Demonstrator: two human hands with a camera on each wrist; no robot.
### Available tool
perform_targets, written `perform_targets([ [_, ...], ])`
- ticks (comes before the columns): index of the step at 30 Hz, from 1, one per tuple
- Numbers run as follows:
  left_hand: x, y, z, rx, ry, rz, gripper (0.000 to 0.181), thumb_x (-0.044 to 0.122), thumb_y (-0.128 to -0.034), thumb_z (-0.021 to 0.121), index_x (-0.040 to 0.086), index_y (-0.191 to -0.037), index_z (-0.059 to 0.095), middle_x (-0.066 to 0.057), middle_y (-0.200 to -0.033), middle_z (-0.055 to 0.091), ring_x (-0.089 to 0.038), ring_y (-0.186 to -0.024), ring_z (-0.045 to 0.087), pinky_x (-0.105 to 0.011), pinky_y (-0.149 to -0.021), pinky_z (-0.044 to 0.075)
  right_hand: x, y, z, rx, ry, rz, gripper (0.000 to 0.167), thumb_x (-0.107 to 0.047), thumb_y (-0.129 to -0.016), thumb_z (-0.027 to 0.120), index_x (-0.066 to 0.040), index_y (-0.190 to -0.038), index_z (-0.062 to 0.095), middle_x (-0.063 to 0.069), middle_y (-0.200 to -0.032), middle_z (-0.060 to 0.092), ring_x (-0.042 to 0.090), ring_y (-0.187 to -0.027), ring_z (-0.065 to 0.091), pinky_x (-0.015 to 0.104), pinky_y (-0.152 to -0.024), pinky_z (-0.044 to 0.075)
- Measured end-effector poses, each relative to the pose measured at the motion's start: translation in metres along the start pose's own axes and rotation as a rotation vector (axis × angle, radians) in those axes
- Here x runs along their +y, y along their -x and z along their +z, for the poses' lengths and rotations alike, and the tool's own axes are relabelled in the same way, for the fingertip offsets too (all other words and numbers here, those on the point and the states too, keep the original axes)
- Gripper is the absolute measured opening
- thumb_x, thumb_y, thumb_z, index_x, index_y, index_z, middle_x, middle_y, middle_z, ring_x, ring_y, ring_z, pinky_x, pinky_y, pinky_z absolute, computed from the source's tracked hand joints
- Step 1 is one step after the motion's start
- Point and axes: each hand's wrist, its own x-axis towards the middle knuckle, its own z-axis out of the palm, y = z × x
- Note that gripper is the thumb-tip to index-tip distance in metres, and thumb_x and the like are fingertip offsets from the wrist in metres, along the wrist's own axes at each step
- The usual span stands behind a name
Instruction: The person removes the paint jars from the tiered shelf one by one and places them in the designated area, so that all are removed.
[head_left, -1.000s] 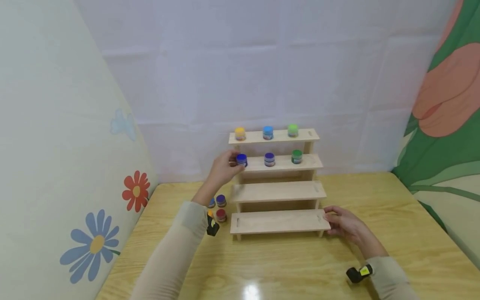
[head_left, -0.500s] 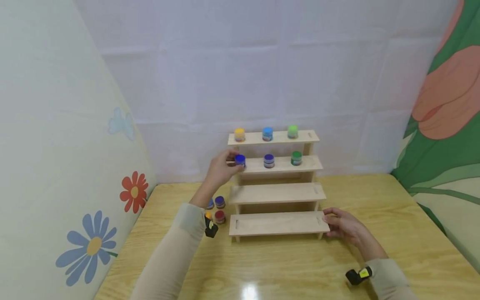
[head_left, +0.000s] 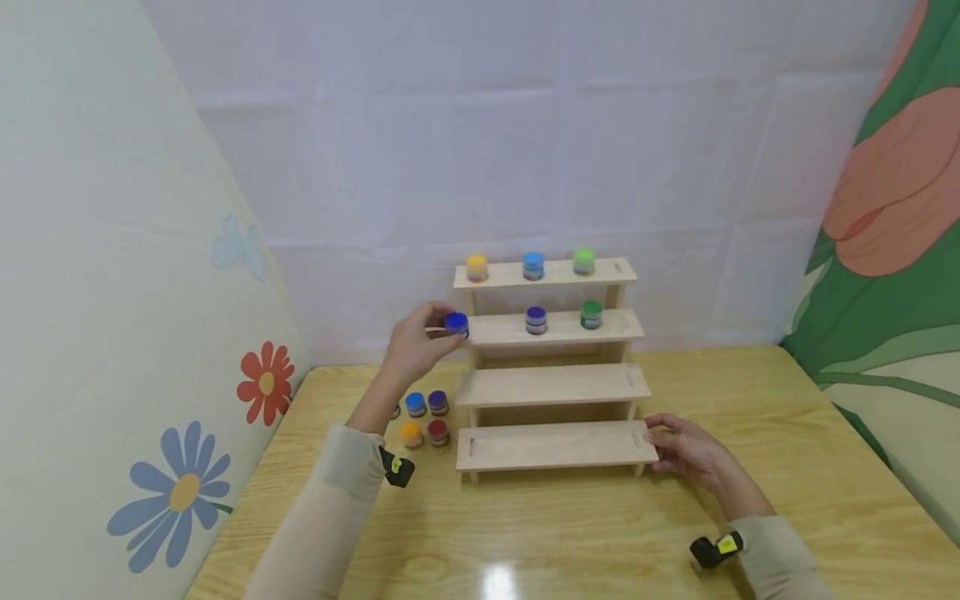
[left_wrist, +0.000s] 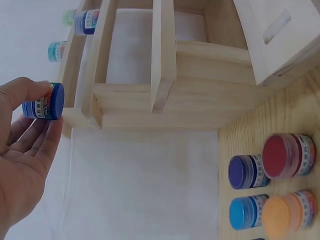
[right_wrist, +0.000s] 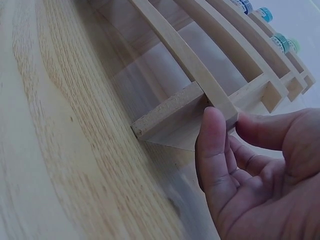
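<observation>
We see the left grip (head_left: 416, 343) pinching a dark blue jar (head_left: 457, 326), upright, just beside the left end of the second shelf (head_left: 498, 330) from the top of a wooden stand (head_left: 555, 386); whether jar and shelf touch, we cannot tell. The right grip (head_left: 690, 451) pinches the right end of the lowest shelf (head_left: 555, 447). For sound handling, we would hold the jar level by its sides, pass the shelf's end without knocking it, and steady the stand without lifting. To the right on that shelf we note a purple jar (head_left: 536, 321) and a green jar (head_left: 591, 316); the far top shelf (head_left: 505, 274) bears three more. On the surface (head_left: 570, 542), left of the stand, are an orange jar (head_left: 411, 435), a red jar (head_left: 438, 432) and others, one partly hidden. The left sleeve (head_left: 311, 508) lies near these, and we judge its black wrist camera (head_left: 397, 470) the likeliest to catch them.
</observation>
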Motion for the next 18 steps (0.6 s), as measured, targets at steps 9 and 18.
perform_targets([
  [9,-0.011,0.021,-0.016,0.002,-0.03,0.005,0.04,0.01,-0.0899,0.077,0.002,-0.126,0.06,-0.018,-0.119,0.067,-0.033,-0.112,0.066,-0.042,-0.099,0.057,-0.002,0.0,0.002,0.007,0.007,0.009,0.036,-0.011,-0.103,0.057,0.005,-0.133,0.045,0.004,-0.092,0.067,0.012,-0.077,0.065,0.024,-0.062,0.06],
  [18,-0.03,0.044,-0.028,0.027,-0.02,0.012,0.038,0.007,-0.0897,0.077,0.002,-0.124,0.06,-0.02,-0.119,0.068,-0.036,-0.113,0.066,-0.047,-0.099,0.057,0.0,0.0,0.0,-0.001,0.005,0.005,0.035,-0.011,-0.103,0.057,0.004,-0.133,0.046,0.004,-0.091,0.067,0.012,-0.075,0.065,0.023,-0.062,0.06],
])
